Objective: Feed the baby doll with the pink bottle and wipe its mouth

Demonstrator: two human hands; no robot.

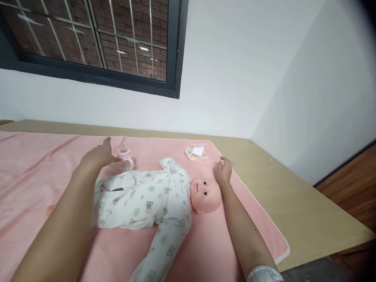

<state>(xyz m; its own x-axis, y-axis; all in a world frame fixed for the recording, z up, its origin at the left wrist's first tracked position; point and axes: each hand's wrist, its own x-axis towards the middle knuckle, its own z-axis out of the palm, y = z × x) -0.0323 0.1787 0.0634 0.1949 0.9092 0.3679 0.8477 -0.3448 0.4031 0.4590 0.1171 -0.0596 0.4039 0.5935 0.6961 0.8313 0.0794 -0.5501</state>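
A baby doll [205, 196] lies on its back on a pink blanket [211, 250], its head to the right. White pyjamas [147, 199] with a green animal print cover its body. Beyond its legs stands a pink baby bottle [125, 153] with a clear teat. My left hand [101, 154] is just left of the bottle, fingers spread and apart; whether a fingertip touches it I cannot tell. Beside the top of the doll's head, my right hand [225, 171] rests at the blanket, fingers loosely bent, nothing visible in it.
A small clear plastic packet [196, 152] with something white lies near the blanket's far right corner. Under the blanket is a light wooden tabletop [264, 188], against a white wall [217, 78] with a barred window [117, 39]. An orange object [50, 209] is partly hidden behind my left forearm.
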